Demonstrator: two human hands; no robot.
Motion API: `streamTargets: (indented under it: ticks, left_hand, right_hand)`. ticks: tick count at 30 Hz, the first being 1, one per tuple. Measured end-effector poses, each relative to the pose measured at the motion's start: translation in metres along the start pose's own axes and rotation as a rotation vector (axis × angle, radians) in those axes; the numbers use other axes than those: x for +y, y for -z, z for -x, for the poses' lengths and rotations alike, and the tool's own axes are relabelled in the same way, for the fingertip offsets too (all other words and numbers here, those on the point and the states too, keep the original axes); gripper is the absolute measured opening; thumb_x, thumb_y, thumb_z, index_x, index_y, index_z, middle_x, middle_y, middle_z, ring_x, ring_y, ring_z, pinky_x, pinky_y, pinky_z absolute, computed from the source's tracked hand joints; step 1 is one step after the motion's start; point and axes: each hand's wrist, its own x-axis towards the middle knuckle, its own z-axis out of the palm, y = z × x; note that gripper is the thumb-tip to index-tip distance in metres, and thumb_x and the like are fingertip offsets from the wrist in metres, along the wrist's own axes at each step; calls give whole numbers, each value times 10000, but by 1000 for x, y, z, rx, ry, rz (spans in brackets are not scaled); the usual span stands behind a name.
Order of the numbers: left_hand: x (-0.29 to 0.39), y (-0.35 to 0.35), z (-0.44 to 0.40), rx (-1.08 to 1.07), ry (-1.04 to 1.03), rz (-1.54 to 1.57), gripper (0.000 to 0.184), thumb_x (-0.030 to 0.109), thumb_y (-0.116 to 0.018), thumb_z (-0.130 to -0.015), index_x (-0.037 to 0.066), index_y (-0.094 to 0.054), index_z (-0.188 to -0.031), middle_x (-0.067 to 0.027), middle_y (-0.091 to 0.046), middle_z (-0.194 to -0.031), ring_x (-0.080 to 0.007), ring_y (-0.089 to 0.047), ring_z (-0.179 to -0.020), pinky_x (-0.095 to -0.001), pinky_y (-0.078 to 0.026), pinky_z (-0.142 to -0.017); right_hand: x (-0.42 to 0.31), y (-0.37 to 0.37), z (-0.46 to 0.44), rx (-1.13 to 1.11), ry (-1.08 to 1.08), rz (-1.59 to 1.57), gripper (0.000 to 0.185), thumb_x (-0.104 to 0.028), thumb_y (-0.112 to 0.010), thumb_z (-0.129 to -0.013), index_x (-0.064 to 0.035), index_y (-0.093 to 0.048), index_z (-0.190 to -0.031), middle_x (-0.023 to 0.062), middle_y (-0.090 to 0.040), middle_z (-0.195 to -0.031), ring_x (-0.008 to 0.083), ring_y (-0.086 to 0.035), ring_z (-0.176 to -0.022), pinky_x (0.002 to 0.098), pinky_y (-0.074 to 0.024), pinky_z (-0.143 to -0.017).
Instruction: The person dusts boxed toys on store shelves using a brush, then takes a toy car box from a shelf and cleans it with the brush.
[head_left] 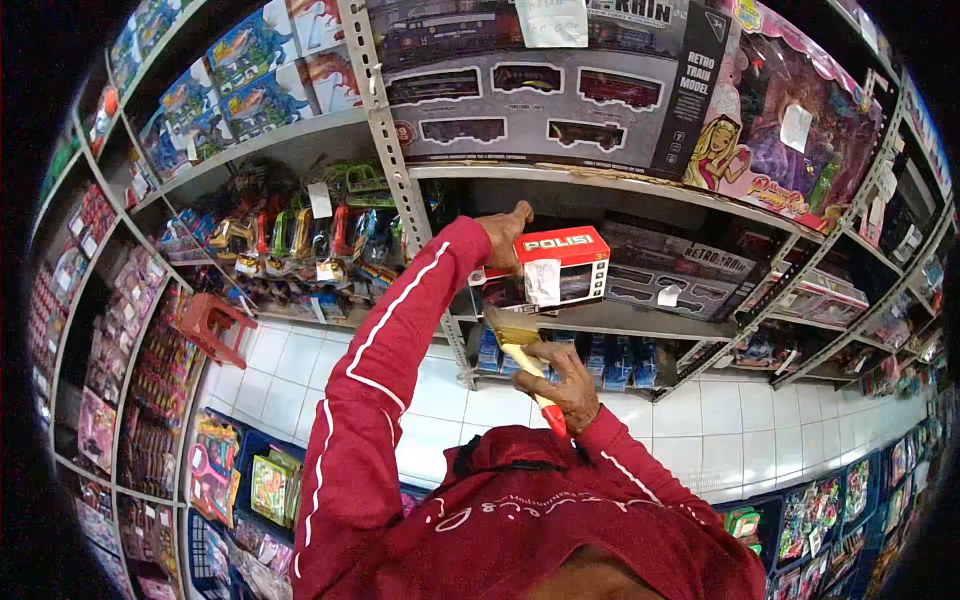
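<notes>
My left hand (505, 238) is at the left end of a red and white toy box marked POLISI (565, 247), gripping it; some fingers are hidden behind the box. A white paper tag (543, 282) hangs over the box's front. My right hand (565, 385) is closed around the handle of a paintbrush (524, 358), which has a cream and red handle. The brush's bristles point up toward the shelf, just below the box and apart from it.
A grey RETRO TRAIN box (675, 265) stands to the right on the same shelf. Above are a larger train box (530, 100) and a pink doll box (780, 120). A perforated metal post (395, 165) rises at left. A red stool (215, 325) stands on the tiled floor (480, 405).
</notes>
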Motion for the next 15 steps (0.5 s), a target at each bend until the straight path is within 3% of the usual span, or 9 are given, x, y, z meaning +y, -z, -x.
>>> streamTargets:
  ticks: [6,10,11,14,15]
  left_hand:
    - [-7,3,37,73,76,-11,900,206,-841,-623,5,-264,-1283,-276,-526,-1227,-385,-528,-1151,-426,-423,-967]
    - [-23,9,77,162,118,6,882,204,-834,-628,7,-268,-1275,-269,-538,-1206,-393,-532,-1139,-434,-420,-966]
    - [-29,9,88,191,116,12,876,203,-831,-630,8,-269,-1273,-267,-539,-1203,-395,-534,-1134,-435,-420,-965]
    - [-47,8,117,239,181,-78,870,197,-824,-628,9,-276,-1277,-267,-524,-1223,-388,-533,-1139,-433,-422,-961]
    - [-23,24,138,162,314,38,874,193,-821,-625,13,-284,-1292,-265,-507,-1244,-377,-521,-1162,-424,-420,-968]
  right_hand:
    - [-19,-34,-40,10,210,22,271,-147,-591,-750,-230,-619,-1006,103,-526,-1186,314,-501,-1057,429,-449,-866]
    - [-26,-53,-35,-174,216,-43,217,-162,-573,-749,-208,-607,-958,97,-522,-1184,306,-499,-997,421,-456,-822]
    - [-28,-52,-34,-294,230,-61,225,-171,-592,-761,-218,-614,-980,99,-532,-1166,308,-518,-1008,414,-474,-811]
    - [-33,-64,-33,-349,228,-356,234,-161,-637,-773,-221,-641,-1000,103,-561,-1128,309,-550,-998,405,-493,-795]
    - [-34,-72,-33,-297,236,-433,250,-154,-686,-771,-220,-669,-1011,111,-586,-1097,306,-575,-988,399,-506,-783]
